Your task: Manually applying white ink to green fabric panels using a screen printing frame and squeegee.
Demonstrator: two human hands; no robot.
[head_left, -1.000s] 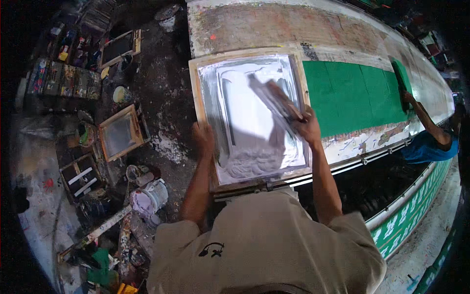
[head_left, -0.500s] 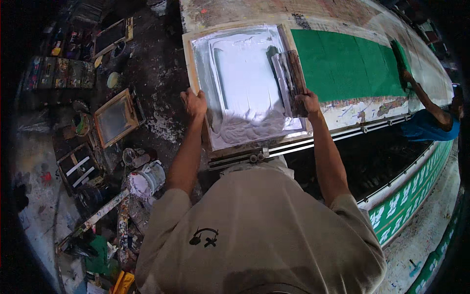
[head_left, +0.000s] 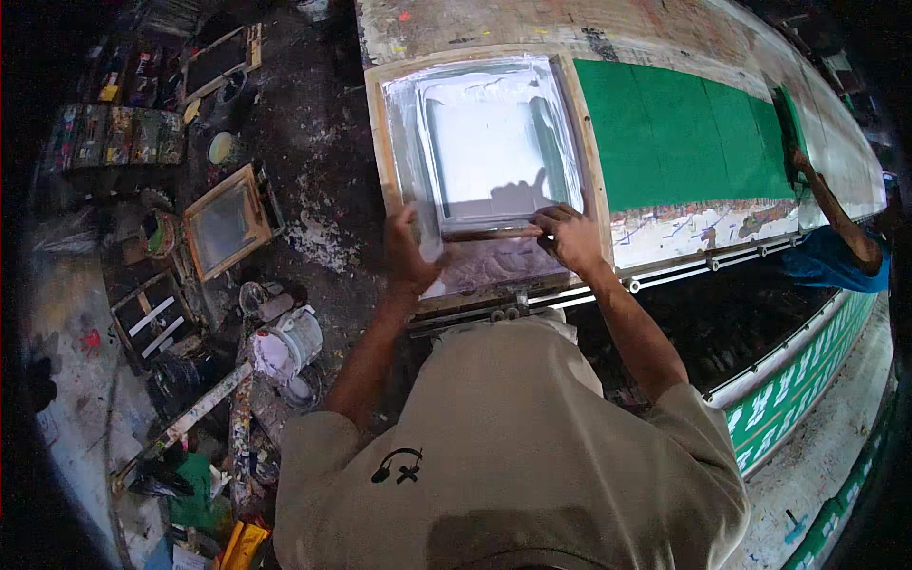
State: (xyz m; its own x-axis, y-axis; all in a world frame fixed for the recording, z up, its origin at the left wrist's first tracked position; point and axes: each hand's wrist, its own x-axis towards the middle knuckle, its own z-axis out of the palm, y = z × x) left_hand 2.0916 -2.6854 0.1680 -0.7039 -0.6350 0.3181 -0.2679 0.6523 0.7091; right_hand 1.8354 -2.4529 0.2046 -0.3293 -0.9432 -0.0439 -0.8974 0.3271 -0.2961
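Observation:
A wooden screen frame (head_left: 380,123) with white paste over its mesh rests on the long table (head_left: 475,24). A squeegee (head_left: 484,233) lies crosswise in the screen's lower part, with smeared pale paste on the near side of it. My right hand (head_left: 570,240) has its fingers closed on the squeegee's right end, casting a shadow on the white. My left hand (head_left: 413,256), slightly blurred, is by the squeegee's left end at the frame's left side, its fingers apart.
A green printed strip (head_left: 679,133) runs rightward along the table. At right, a co-worker's arm (head_left: 841,214) reaches to a long green tool. Rail (head_left: 693,271) lines the near edge. Left floor holds spare frames (head_left: 228,228), a paint bucket (head_left: 285,347), cans and paint-stained planks.
The squeegee has gone from upright along the right side to crosswise near the bottom, with my right hand on it. My left hand has left its grip on the frame and moved down and inward.

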